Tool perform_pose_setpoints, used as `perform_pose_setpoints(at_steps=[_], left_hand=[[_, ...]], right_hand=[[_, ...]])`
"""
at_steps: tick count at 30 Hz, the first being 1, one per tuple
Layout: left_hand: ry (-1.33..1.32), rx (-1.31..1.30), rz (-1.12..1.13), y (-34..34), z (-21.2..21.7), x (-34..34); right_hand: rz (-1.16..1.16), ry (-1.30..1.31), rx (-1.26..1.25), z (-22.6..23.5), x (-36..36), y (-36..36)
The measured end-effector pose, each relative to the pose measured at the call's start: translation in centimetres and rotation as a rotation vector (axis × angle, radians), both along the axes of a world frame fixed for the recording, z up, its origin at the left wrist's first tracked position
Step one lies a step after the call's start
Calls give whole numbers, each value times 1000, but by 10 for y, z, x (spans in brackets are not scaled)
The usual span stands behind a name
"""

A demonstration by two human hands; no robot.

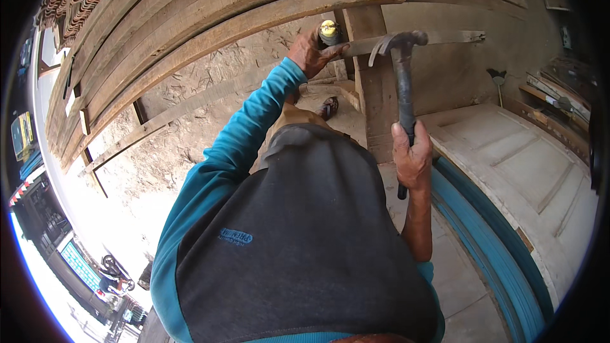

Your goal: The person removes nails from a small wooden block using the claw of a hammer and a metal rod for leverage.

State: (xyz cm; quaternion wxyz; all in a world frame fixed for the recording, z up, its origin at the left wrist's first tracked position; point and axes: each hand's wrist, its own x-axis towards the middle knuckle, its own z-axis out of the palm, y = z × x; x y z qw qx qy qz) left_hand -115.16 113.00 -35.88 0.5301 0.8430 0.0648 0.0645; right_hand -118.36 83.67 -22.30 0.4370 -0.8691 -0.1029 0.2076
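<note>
My right hand (413,154) is wrapped round the dark handle of a claw hammer (404,82). The hammer points away from me, its metal head at the far end, over a wooden board. My left hand (309,53) closes round an upright, dark cylindrical thing with a yellow round top (329,29); its lower part is hidden, so I cannot tell its kind. That hand is at the left edge of a brown upright plank (376,82), beside a thin wooden strip (445,37) lying across it. The hammer head is to the right of the left hand, apart from it.
Long timber beams (254,19) run across the far side. Wood shavings litter the floor (190,82) at left. A whitish panelled door (508,152) lies at right, above blue lengths of material (483,235). Tools and wood scraps (559,108) sit at the far right.
</note>
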Motion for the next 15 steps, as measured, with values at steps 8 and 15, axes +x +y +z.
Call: perform_pose_setpoints(at_steps=[8,15], left_hand=[[-67,-30,71,-7,0,-5],[-373,56,117,-11,-8,-14]], right_hand=[[141,-454,292,35,38,58],[441,-34,-415,57,40,74]])
